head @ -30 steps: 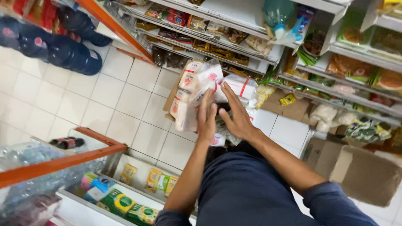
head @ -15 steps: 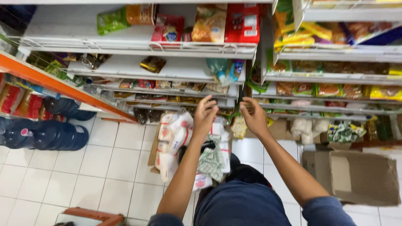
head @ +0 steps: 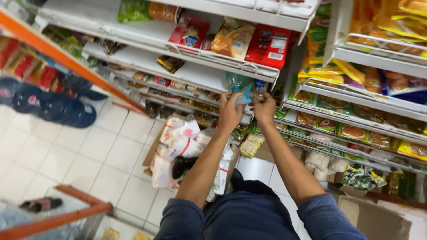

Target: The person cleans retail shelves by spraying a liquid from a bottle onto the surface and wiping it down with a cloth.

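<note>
Hands, left (head: 230, 112) and right (head: 263, 108), have risen from the packets (head: 178, 144), fingers now gripping a teal bag (head: 239, 84).

Teal-green packet (head: 239, 84) with a blue corner; red boxes (head: 268, 46); white shelf (head: 187, 73); orange rail (head: 66, 60); dark blue sleeves (head: 182, 220).
</note>
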